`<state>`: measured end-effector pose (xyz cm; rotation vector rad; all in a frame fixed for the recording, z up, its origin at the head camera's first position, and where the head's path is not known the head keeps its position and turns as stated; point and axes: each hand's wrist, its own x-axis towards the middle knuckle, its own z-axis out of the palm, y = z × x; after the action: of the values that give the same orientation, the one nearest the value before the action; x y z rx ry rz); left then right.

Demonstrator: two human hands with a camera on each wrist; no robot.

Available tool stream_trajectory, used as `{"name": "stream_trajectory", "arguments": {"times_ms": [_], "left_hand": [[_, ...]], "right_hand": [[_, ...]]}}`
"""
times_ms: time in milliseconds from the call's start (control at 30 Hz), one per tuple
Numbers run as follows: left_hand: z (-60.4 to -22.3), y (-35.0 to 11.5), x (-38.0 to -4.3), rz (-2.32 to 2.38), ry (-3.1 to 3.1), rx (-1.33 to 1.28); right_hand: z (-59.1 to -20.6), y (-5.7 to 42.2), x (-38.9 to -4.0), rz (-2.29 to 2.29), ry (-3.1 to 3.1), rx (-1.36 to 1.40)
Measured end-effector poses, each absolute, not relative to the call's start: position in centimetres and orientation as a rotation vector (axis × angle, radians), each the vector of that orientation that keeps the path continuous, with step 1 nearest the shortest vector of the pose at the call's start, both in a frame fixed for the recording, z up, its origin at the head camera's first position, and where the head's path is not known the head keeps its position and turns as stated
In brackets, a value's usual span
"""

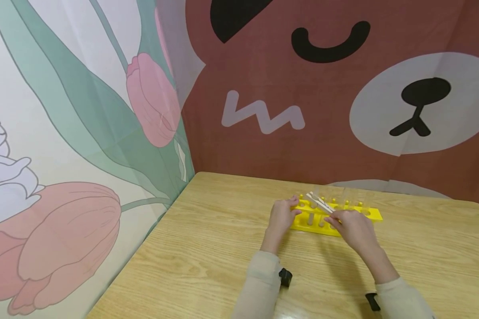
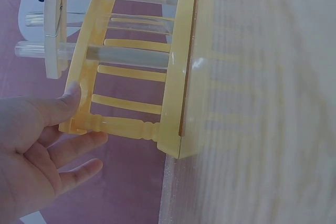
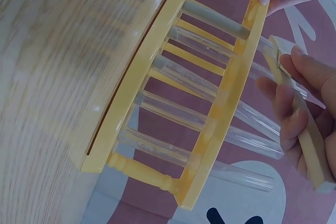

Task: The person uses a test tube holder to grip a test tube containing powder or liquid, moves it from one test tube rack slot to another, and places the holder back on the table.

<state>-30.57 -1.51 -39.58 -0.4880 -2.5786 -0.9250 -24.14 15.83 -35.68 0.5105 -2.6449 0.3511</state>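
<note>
A yellow test tube rack [image 1: 315, 229] stands on the table, holding several clear test tubes. My left hand [image 1: 281, 216] grips the rack's left end, thumb on the upper board and fingers below it in the left wrist view. In my right hand [image 1: 355, 228] is a wooden test tube clamp [image 1: 321, 204], pinched between thumb and fingers and tilted up to the left. The clamp's jaws overlap the upper part of the leftmost test tube [image 2: 126, 56], whose lower part looks greyish. Other test tubes [image 3: 173, 114] lean or stand in the holes to its right.
The rack rests toward the back of a wooden table [image 1: 207, 248]. Behind it hangs a brown cloth [image 1: 263, 150] with a bear print, and a tulip-patterned cloth [image 1: 76, 146] hangs on the left. Black straps [image 1: 285, 277] sit at the wrists.
</note>
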Motion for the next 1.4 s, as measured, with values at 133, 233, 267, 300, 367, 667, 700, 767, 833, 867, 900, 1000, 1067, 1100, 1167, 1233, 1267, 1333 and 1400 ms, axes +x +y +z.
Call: {"name": "stream_trajectory", "arguments": {"times_ms": [133,233,267,300,367,667,700,767,833,867,900,1000,1067,1100,1167,1233,1267,1333,1400], "left_hand": [[-39.58,-1.50,-30.60,-0.929,-2.578,-0.487],[-39.60,-1.48,-30.65,-0.928,-2.585,-0.482],[-39.60,-1.47,-30.66,-0.929,-2.589,-0.479],[-39.60,-1.46,-30.67,-0.929,-2.592,-0.476],[-39.59,-1.44,-30.67,-0.932,-2.594,-0.474],[-39.70,-1.47,-30.66,-0.915,-2.583,-0.488],[-39.71,-1.48,-30.67,-0.909,-2.582,-0.491],[-39.71,-1.49,-30.70,-0.898,-2.581,-0.493],[-39.69,-1.50,-30.73,-0.892,-2.583,-0.493],[-39.70,-1.51,-30.73,-0.894,-2.581,-0.497],[-39.71,-1.51,-30.74,-0.897,-2.579,-0.499],[-39.68,-1.52,-30.73,-0.897,-2.577,-0.502],[-39.70,-1.53,-30.70,-0.900,-2.576,-0.503],[-39.70,-1.53,-30.69,-0.901,-2.576,-0.501],[-39.72,-1.52,-30.66,-0.906,-2.579,-0.498],[-39.75,-1.52,-30.68,-0.905,-2.575,-0.496],[-39.77,-1.52,-30.69,-0.905,-2.573,-0.496],[-39.79,-1.50,-30.73,-0.906,-2.571,-0.496],[-39.81,-1.49,-30.77,-0.904,-2.569,-0.496]], "right_hand": [[-35.76,15.85,-24.19,0.348,-2.637,0.515],[-35.74,15.84,-24.16,0.349,-2.626,0.521],[-35.69,15.81,-24.15,0.348,-2.622,0.521],[-35.65,15.78,-24.14,0.348,-2.619,0.521],[-35.58,15.76,-24.11,0.350,-2.610,0.524],[-35.66,15.82,-24.15,0.351,-2.557,0.548],[-35.68,15.83,-24.16,0.348,-2.548,0.553],[-35.72,15.85,-24.17,0.347,-2.527,0.561],[-35.73,15.87,-24.15,0.350,-2.512,0.567],[-35.73,15.88,-24.15,0.350,-2.506,0.568],[-35.73,15.89,-24.14,0.352,-2.504,0.568],[-35.71,15.91,-24.12,0.349,-2.501,0.565],[-35.69,15.92,-24.10,0.346,-2.501,0.562],[-35.69,15.92,-24.10,0.346,-2.499,0.562],[-35.68,15.92,-24.10,0.342,-2.491,0.564],[-35.66,15.92,-24.09,0.344,-2.481,0.568],[-35.65,15.92,-24.09,0.343,-2.474,0.570],[-35.63,15.91,-24.08,0.340,-2.455,0.575],[-35.62,15.92,-24.07,0.339,-2.432,0.580]]}}
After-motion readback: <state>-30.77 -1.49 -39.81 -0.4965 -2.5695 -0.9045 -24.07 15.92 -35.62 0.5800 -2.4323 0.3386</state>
